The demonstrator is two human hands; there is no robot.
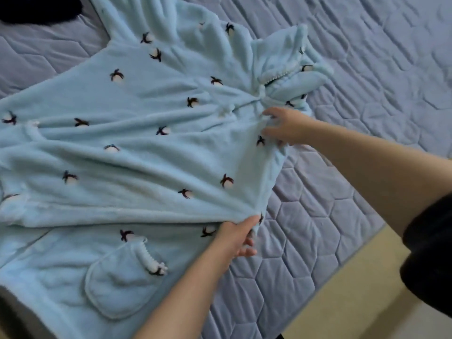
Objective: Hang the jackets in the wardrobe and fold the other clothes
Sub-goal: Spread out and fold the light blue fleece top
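Quilted mattress (367,57) fills the view, with one pale blue robe (146,143) spread on it, long axis running left to right, lying leftward of both hands; one dark garment (29,8) sits at the far left corner. On the robe's right edge the right hand (283,127) grips by the bunched end and the left hand (238,237) pinches nearer the person, the two apart; one pocket (122,285) shows clearly.

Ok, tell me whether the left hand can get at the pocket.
Probably yes: the pocket lies uncovered on the robe, near the left hand, with nothing between. But that hand grips the robe's edge and must let go first.
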